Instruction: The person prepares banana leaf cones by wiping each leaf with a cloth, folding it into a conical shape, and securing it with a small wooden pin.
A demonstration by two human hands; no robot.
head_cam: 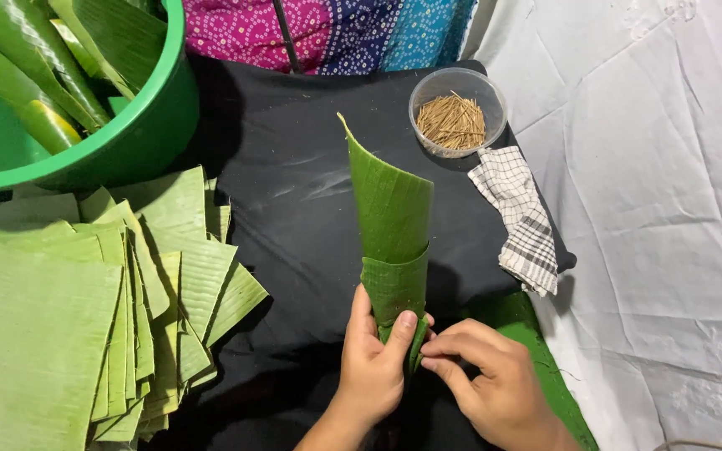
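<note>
While the left hand (375, 365) grips the leaf cone (392, 242), the right hand (495, 380) apparently pinches its base.

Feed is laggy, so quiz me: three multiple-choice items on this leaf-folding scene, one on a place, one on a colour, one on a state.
1. Where is the clear bowl of thin sticks?
A. beyond the checked cloth
B. inside the green tub
C. on the leaf stack

2. The work surface is:
A. white
B. black
C. red

3. The rolled leaf is:
A. lying flat
B. held upright
C. in the tub

Answers:
1 A, it sits just past the cloth.
2 B, dark cloth under the leaf.
3 B, left hand and right hand pinch its base.
</note>
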